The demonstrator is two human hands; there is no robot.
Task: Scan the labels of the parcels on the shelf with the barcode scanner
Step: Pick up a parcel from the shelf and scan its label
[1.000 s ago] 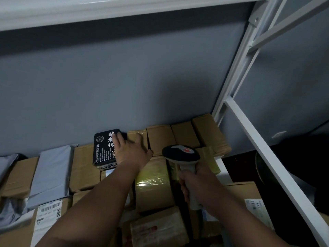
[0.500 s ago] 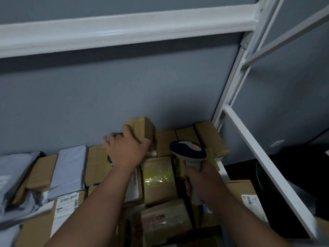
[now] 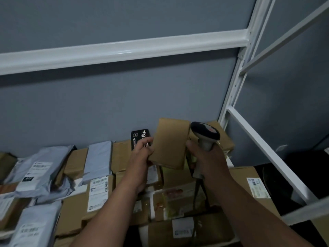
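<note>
Barcode scanner (image 3: 204, 135) stands upright in the right hand (image 3: 207, 158), fingers wrapped round its grey handle, head at twelve o'clock. At its nine o'clock, just beside it, the left hand (image 3: 142, 154) grips a brown cardboard parcel (image 3: 170, 143), plain face showing, lifted above the parcels on the shelf (image 3: 99, 189).

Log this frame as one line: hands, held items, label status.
left hand: holds small brown parcel lifted | right hand: grips barcode scanner beside it | label: none visible on facing side
</note>
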